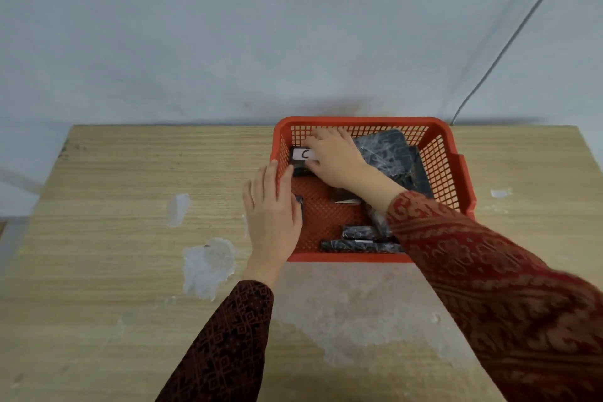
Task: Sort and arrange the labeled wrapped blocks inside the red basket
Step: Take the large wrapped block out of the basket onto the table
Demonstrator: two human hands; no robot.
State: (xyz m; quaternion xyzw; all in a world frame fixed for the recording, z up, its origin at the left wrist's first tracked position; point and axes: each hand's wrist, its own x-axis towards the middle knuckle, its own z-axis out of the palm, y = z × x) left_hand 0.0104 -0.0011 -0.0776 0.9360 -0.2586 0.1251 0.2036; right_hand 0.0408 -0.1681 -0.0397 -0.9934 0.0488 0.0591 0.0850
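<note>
A red mesh basket [456, 170] stands on the wooden table at the back right. Inside, at its far left corner, a dark wrapped block with a white label marked "C" [301, 156] lies under my right hand [336, 157], whose fingers grip it. My left hand [272, 209] rests over the basket's left rim, fingers curled on the wall, with a dark bit of wrap beside its thumb. Larger dark wrapped blocks [388, 153] lean at the far right. Narrow wrapped blocks [359, 245] lie along the near wall. My right forearm hides part of the contents.
The wooden table [130, 173] has worn pale patches near the front and left. A grey wall rises right behind the basket. A thin cable [509, 49] runs down the wall at the right. A scrap of tape [501, 193] lies right of the basket.
</note>
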